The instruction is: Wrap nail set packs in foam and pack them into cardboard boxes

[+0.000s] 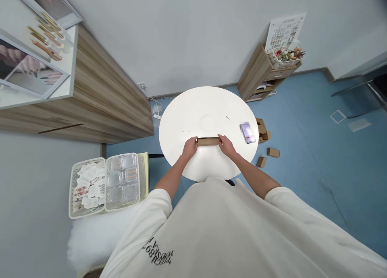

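A narrow kraft cardboard box [208,141] lies lengthwise near the front edge of the round white table [205,108]. My left hand [190,148] grips its left end, and my right hand [226,145] grips its right end. Most of the box shows between my hands, while both ends are covered by my fingers. To the right, a phone [248,133] with a blurred screen lies on the tabletop, apart from my right hand.
Small kraft boxes [266,135] stand at the table's right edge, and others [273,152] lie on the blue floor. On my left, a white tray [104,185] holds clear compartments and paper cards. A wood-faced cabinet [99,96] stands at the left.
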Demonstrator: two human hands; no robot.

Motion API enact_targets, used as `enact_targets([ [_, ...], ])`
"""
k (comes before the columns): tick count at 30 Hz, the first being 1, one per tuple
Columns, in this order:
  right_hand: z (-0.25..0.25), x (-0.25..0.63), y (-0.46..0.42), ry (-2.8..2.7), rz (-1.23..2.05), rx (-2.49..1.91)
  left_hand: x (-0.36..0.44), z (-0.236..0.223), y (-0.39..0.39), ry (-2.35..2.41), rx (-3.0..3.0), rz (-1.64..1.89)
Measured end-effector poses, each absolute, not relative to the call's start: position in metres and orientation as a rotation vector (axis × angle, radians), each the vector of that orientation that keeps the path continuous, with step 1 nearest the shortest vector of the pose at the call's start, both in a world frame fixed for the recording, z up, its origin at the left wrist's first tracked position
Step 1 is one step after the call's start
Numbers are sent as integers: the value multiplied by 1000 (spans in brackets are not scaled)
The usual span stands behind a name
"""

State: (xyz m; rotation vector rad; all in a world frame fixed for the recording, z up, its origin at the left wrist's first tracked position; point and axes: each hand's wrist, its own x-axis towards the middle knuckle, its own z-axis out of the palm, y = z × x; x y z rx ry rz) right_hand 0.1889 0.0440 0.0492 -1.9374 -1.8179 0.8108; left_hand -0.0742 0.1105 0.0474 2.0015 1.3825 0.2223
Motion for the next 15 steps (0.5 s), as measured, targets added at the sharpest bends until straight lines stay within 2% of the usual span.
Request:
enact_targets([
  [6,49,190,47,-1827,819,-1969,-70,58,112,1376,2105,82],
  [15,46,191,44,-1872,781,-1966,-72,60,111,1346,2118,116],
])
